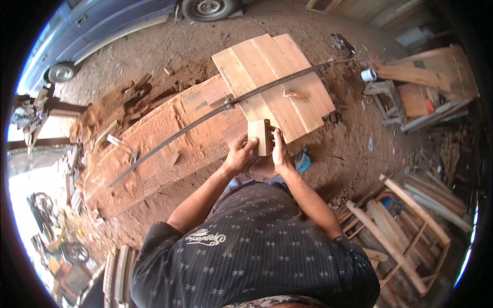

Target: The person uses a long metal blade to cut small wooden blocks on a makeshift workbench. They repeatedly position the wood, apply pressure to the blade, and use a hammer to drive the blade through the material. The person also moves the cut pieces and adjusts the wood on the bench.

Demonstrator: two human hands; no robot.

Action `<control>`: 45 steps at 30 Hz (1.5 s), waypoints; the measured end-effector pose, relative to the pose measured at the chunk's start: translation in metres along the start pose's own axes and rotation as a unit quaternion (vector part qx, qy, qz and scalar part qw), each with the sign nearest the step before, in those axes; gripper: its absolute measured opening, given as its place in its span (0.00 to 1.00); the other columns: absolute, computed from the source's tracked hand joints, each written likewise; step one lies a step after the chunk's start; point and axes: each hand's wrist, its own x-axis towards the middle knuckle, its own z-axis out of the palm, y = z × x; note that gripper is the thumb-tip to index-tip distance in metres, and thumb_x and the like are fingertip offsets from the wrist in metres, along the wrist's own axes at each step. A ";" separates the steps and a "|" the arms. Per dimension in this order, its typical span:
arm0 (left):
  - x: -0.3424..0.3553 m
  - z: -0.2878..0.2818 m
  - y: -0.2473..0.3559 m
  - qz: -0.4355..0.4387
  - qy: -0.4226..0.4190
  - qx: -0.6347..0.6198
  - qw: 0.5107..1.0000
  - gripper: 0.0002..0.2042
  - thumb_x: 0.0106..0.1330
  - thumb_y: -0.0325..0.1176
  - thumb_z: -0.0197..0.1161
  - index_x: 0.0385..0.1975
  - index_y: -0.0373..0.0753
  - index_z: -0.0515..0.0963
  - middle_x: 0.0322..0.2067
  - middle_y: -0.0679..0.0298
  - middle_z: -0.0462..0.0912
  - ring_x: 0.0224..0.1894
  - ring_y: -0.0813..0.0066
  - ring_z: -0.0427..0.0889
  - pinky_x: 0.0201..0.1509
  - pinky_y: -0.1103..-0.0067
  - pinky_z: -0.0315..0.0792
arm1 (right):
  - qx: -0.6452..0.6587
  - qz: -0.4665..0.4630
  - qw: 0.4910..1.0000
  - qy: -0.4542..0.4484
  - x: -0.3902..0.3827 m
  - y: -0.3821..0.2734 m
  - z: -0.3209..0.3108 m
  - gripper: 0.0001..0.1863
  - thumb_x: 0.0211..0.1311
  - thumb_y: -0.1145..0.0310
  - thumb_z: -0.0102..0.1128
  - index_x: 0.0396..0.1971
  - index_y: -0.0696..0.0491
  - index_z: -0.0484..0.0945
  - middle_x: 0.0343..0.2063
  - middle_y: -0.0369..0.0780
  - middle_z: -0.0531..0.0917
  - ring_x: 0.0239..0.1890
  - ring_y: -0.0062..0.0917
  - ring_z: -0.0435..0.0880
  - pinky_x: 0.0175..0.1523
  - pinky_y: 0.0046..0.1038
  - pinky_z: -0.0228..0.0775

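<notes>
In front of my body I hold a small rectangular wooden block (258, 136) with a dark right side. My left hand (239, 156) is closed on its left side, with the thumb over its front face. My right hand (280, 153) presses against the right side, its fingertips at the dark edge. Just beyond the block lies a panel of pale boards (264, 64) set side by side. A long metal bar clamp (179, 134) runs slantwise across the panel and the workbench. On the panel rests a small orange-brown wooden piece (294, 95).
The low wooden workbench (149, 167) is covered with sawdust. A blue vehicle (110, 28) stands at the far left. Wooden frames and timber (395, 231) lie at the near right. A wooden stand (411, 102) with a white cup-like container (368, 75) is at the right. A blue plastic item (303, 161) lies near my right hand.
</notes>
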 end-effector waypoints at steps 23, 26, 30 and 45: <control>0.059 0.091 -0.111 0.125 0.509 -0.333 0.784 0.13 0.69 0.45 0.63 0.46 0.46 0.78 0.37 0.66 0.83 0.36 0.71 0.84 0.40 0.73 0.79 | -0.363 -0.404 0.794 -0.273 0.287 -0.039 -0.149 0.16 0.60 0.65 0.67 0.46 0.55 0.80 0.52 0.48 0.77 0.56 0.45 0.73 0.62 0.44 0.67; 0.067 0.085 -0.111 0.064 0.569 -0.200 0.795 0.17 0.71 0.44 0.59 0.54 0.44 0.77 0.42 0.69 0.81 0.40 0.77 0.81 0.43 0.74 0.78 | -0.414 -0.487 0.712 -0.291 0.326 -0.066 -0.147 0.22 0.56 0.64 0.70 0.49 0.56 0.78 0.53 0.48 0.76 0.55 0.47 0.74 0.61 0.46 0.67; 0.103 0.048 -0.117 0.025 0.606 -0.084 0.790 0.21 0.70 0.43 0.61 0.57 0.36 0.79 0.49 0.65 0.80 0.43 0.78 0.79 0.43 0.77 0.77 | -0.497 -0.456 0.645 -0.360 0.368 -0.086 -0.130 0.26 0.55 0.62 0.71 0.53 0.54 0.77 0.51 0.45 0.78 0.57 0.42 0.75 0.63 0.44 0.65; 0.168 0.039 -0.149 0.031 0.653 0.170 0.737 0.30 0.67 0.51 0.64 0.61 0.34 0.76 0.55 0.43 0.78 0.59 0.48 0.75 0.67 0.63 0.67 | -0.498 -0.442 0.601 -0.442 0.376 -0.043 -0.070 0.06 0.64 0.69 0.63 0.37 0.54 0.81 0.35 0.44 0.81 0.41 0.43 0.81 0.46 0.42 0.73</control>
